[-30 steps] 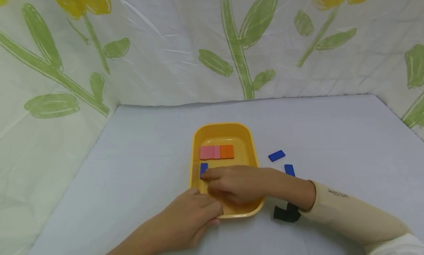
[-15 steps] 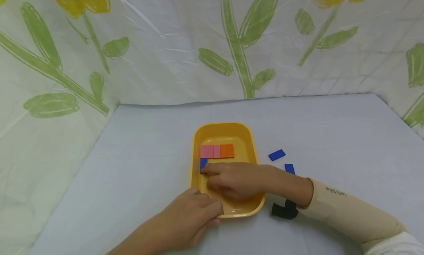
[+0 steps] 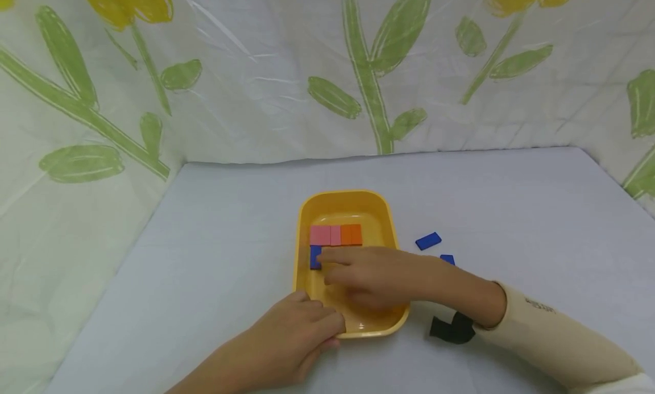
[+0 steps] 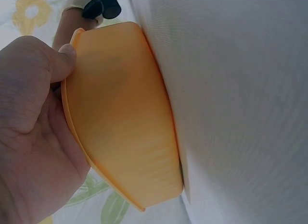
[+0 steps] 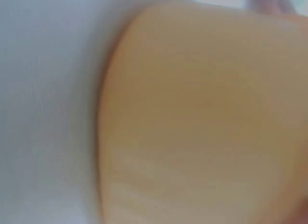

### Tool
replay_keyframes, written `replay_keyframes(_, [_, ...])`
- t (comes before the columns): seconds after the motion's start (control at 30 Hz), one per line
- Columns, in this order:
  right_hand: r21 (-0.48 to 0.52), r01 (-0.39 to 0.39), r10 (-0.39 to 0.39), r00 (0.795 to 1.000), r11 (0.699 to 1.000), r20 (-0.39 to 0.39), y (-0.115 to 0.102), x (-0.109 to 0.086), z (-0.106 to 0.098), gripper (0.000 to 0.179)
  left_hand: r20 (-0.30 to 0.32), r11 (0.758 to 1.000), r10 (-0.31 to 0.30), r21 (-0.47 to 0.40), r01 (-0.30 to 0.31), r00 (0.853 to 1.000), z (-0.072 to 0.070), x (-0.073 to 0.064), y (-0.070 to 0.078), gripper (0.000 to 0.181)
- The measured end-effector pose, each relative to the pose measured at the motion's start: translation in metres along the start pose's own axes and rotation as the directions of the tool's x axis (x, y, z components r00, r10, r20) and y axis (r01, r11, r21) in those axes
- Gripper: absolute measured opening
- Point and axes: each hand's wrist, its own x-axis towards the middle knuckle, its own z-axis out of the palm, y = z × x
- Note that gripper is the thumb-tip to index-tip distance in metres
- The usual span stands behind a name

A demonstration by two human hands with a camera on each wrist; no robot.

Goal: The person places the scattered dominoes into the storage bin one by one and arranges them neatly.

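A blue tile [image 3: 314,256] lies flat in the yellow tray [image 3: 389,223], at its 9 o'clock side, touching the pink tiles [image 3: 324,235] just beyond it. It is pressed by the straight forefinger of the right hand [image 3: 370,274], which is stretched across the tray floor from 3 o'clock; its other fingers are loosely curled and nothing is held in its grip. Orange tiles [image 3: 351,234] are set in the same row, touching the pink ones on their 3 o'clock side. The tray's near rim, at 7 o'clock, is gripped by the left hand [image 3: 294,337], its thumb [image 4: 65,60] laid over the edge in the left wrist view. Two more blue tiles [image 3: 427,240] lie on the worktop [image 3: 215,246] at the tray's 3 o'clock, well apart from it. The right wrist view is blurred.
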Motion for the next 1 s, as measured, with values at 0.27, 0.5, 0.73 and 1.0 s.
replay_keyframes(0.27, [-0.003,-0.283,0.279,0.944,0.959,-0.175,0.005,-0.045,-0.051,0.029,0.110,0.995,-0.081,-0.052,0.087,0.991,-0.003,0.001,0.000,0.008])
replay_keyframes(0.5, [-0.075,-0.679,0.657,0.728,0.730,-0.193,0.013,-0.077,-0.071,0.014,0.025,1.000,-0.026,-0.010,0.027,0.999,-0.001,0.000,0.001,0.012])
replay_keyframes(0.73, [-0.095,-0.809,0.812,0.584,0.580,-0.015,0.031,-0.088,-0.044,0.030,0.031,0.999,-0.032,-0.006,0.032,0.999,-0.001,-0.001,0.001,0.013])
replay_keyframes(1.0, [-0.076,-0.802,0.806,0.589,0.592,0.059,0.042,-0.085,-0.026,0.034,-0.003,1.000,-0.003,0.005,0.003,1.000,0.001,-0.002,0.000,0.013])
